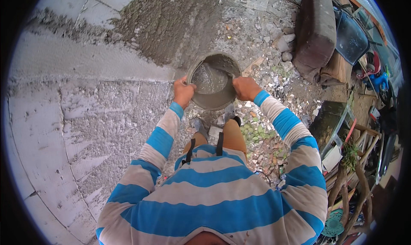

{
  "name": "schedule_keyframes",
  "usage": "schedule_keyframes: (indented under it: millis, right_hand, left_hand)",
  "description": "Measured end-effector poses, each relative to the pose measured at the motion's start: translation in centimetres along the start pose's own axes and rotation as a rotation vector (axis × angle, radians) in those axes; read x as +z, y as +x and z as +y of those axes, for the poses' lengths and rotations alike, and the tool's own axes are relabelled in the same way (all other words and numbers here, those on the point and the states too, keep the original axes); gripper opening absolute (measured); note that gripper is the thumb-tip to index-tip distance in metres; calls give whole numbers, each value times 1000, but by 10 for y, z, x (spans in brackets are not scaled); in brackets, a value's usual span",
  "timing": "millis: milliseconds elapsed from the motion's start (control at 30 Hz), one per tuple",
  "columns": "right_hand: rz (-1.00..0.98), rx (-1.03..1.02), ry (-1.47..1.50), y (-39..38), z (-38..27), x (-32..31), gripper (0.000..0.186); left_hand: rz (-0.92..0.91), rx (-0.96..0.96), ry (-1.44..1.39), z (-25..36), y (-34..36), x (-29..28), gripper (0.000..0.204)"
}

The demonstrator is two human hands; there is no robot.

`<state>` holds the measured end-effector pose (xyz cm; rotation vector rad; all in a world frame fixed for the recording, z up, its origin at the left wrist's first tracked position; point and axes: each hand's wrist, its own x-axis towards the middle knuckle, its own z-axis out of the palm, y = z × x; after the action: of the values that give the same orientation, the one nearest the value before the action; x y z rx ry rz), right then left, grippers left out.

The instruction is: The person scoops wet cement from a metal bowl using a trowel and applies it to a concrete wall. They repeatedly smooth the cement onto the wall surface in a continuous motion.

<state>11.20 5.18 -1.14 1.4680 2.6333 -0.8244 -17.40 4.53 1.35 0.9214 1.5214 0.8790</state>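
Note:
A round grey bucket (216,100) is held out in front of my body, its mouth facing up toward me. Wet grey cement mix (209,79) lies inside and coats the inner wall. My left hand (184,93) is closed round the left side of the rim. On the opposite side, my right hand (246,88) grips the rim, fingers partly hidden behind it. Just beyond the bucket spreads a dark patch of wet mortar (167,26) on the ground. Whether the bucket's base touches the ground is hidden.
A block wall with rough mortar (81,116) runs along the left. Broken rubble (274,95) covers the ground at right. Farther right stand a brown padded seat (316,28), a dark chair (352,37) and piled branches (364,185). My boots (200,127) are just below the bucket.

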Motion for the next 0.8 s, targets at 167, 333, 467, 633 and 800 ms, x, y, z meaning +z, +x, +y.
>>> schedule_keyframes:
  millis: [167, 333, 467, 633, 800]
  right_hand:
    - [-491, 223, 940, -12, 70, -16, 15]
    - [-514, 303, 1575, -33, 57, 37, 17]
    - [-439, 301, 1745, -45, 30, 40, 26]
    - [-186, 285, 1806, -70, -1, -4, 28]
    - [243, 366, 1960, -74, -37, -56, 40]
  left_hand:
    - [-76, 134, 282, 20, 18, 34, 52]
    - [-157, 50, 363, 34, 24, 29, 54]
    - [-112, -68, 210, 41, 22, 15, 55]
    - [0, -169, -38, 21, 20, -5, 54]
    - [102, -237, -372, -15, 9, -27, 54]
